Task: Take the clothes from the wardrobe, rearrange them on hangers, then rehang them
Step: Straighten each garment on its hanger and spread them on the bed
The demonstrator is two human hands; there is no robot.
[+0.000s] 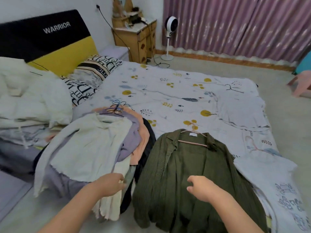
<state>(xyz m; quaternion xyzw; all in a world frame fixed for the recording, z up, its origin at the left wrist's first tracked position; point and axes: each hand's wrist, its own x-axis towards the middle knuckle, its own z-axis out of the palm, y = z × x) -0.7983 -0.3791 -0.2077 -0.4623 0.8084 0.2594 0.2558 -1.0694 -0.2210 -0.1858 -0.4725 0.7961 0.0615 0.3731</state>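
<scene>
Landmark: the green shirt (pixel 181 167), spread flat on the bed (pixel 168 91) with a pink hanger (pixel 193 140) inside its collar.
Long axis: collar toward the far side of the bed, hem toward the person and hanging off the near edge.
Right hand (pixel 202 187): hovering over the shirt's lower front, grip narrow, fingers curled and holding nothing that I can see.
Left hand (pixel 111 184): left of the shirt, grip pinching the hem of a cream garment (pixel 111 204) in the pile of clothes (pixel 94 145).
Nearer hand: the right, directly above the shirt.
Judgement: the hanger lies away from both hands, up the shirt's length, so lifting it means reaching forward along that axis.
</scene>
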